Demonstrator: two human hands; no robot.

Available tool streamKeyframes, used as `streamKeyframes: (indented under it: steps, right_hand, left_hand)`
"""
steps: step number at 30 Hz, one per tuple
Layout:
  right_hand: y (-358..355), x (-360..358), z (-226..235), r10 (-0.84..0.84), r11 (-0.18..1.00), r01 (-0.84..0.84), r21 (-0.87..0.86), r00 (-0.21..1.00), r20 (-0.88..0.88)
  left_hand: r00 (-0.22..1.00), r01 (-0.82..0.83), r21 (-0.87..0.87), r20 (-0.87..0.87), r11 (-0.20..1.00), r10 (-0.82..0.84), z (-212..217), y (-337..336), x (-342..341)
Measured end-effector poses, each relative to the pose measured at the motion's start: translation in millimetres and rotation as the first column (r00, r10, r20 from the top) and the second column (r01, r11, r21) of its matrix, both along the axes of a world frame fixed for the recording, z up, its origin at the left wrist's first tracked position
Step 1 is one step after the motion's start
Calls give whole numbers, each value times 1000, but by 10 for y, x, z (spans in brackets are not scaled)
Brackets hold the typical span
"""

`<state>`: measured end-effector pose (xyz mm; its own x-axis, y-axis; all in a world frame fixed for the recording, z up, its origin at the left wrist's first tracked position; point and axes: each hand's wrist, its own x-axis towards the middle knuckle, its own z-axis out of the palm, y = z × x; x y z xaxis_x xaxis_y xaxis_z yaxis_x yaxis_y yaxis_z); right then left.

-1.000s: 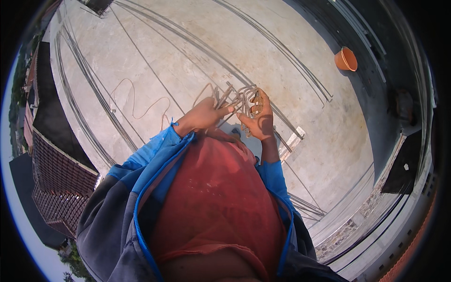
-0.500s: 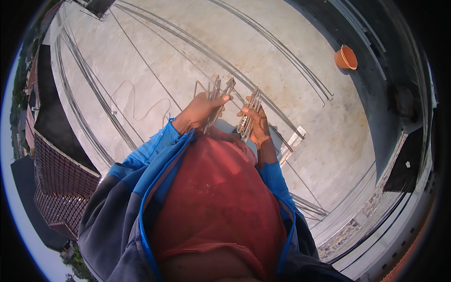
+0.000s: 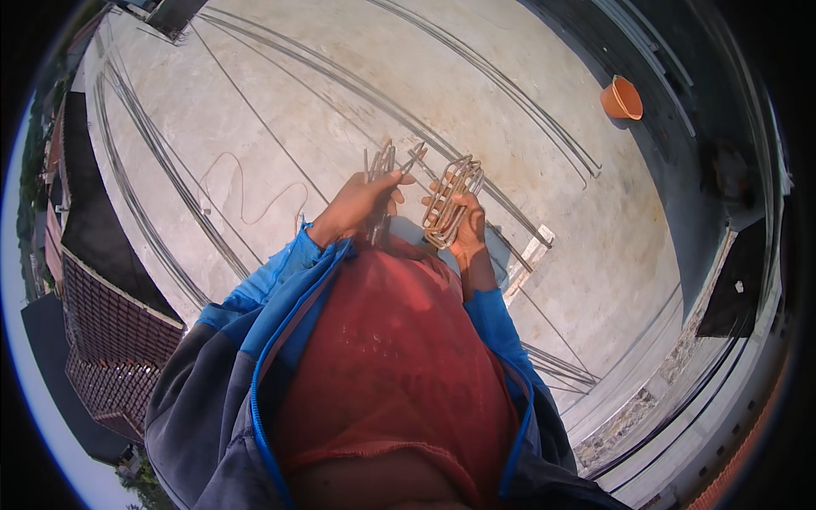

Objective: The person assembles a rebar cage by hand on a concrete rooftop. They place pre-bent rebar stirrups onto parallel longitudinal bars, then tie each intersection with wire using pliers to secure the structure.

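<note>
From the head view, two small bundles of bent steel stirrups show at chest height above a concrete roof slab (image 3: 255, 102): rusty brown wire loops, roughly rectangular. The left hand (image 3: 361, 204) is clenched round one bundle of stirrups (image 3: 382, 161), whose ends stick upward past the fingers. The right hand (image 3: 463, 225) grasps a second bundle of stirrups (image 3: 452, 197), tilted slightly, loops stacked together. Both forearms rise from blue sleeves, hands near each other but apart. An orange bucket (image 3: 621, 97) sits well apart, and long steel bars (image 3: 510, 85) lie on the slab
</note>
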<state>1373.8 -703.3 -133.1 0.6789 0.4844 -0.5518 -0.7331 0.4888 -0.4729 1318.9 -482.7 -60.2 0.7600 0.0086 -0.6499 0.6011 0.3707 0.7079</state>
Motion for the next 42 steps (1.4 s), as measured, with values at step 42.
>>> streamKeyframes:
  steps: [42]
  right_hand:
    - [-50,-359,-466,253,968,-253,-7,967,11]
  left_hand:
    - [985,-83,-452,-171,888,6,-506,218,-485]
